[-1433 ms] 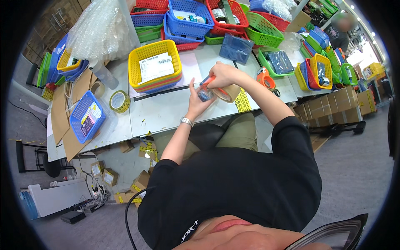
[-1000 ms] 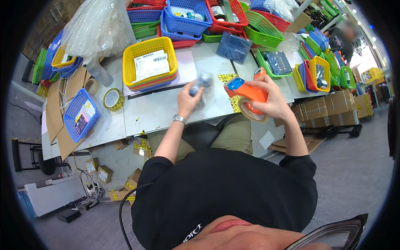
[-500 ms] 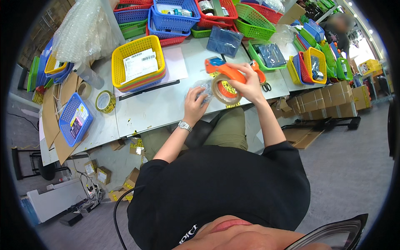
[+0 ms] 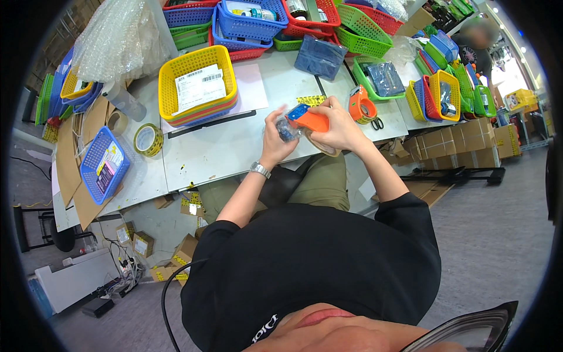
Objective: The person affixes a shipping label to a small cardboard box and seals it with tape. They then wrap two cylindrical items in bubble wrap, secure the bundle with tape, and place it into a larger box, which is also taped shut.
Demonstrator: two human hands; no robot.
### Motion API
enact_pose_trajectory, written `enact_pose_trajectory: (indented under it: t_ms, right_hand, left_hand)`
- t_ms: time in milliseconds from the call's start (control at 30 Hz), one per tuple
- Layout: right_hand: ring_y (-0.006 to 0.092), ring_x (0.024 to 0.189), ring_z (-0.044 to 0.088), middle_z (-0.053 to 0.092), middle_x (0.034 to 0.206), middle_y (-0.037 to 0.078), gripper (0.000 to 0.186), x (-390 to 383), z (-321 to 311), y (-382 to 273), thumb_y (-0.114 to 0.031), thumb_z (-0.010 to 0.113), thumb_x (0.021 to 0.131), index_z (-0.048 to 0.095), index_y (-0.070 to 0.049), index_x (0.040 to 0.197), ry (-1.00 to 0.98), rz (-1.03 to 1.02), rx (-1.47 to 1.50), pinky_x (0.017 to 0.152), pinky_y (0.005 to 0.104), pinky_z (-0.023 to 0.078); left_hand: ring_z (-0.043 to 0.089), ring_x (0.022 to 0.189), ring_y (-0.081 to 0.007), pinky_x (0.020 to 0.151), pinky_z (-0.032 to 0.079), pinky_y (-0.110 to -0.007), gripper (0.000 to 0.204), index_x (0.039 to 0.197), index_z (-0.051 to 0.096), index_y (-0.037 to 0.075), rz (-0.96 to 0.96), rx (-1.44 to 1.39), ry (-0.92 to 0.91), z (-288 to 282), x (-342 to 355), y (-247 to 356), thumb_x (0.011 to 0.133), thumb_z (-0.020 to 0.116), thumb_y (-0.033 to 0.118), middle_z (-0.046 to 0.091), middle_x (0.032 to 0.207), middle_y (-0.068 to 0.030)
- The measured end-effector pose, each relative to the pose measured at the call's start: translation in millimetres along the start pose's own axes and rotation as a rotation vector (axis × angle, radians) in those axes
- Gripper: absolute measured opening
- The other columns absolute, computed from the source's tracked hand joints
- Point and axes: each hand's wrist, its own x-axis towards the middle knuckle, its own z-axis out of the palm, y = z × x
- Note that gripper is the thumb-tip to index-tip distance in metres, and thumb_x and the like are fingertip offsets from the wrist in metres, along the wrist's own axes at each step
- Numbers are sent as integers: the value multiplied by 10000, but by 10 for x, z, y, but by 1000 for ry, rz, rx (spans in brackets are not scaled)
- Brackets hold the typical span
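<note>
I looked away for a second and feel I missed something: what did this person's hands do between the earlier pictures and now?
The right hand swung the orange tape dispenser out to the right, then brought it back against the small bubble-wrapped item. The left hand kept hold of that item throughout. The second orange dispenser, the yellow basket and the tape roll stayed on the table.

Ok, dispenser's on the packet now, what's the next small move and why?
Probably draw the orange tape dispenser in the right hand across the small bubble-wrapped packet. The left hand grips it and the dispenser's front edge meets its wrap, so a strip looks ready to lay.
</note>
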Motion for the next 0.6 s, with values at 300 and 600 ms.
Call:
enact_pose_trajectory:
  t_ms: [300,600]
  right_hand:
    - [370,1022,598,507,1132,206,629,23,-79,-170,-312,734,662,636,31,1180,67,4,-34,903,412,499]
    - [357,1080,587,520,1202,208,632,-564,207,245,-286,742,662,634,-114,1260,-45,75,90,953,418,480]
  left_hand:
    - [654,952,-326,815,502,-396,575,1160,489,60,-191,69,-55,28,107,-88,672,780,147,683,1050,-109]
    - [656,1022,-262,801,553,-369,521,1226,619,199,-155,276,-143,-180,202,-122,716,721,186,602,1269,-52]
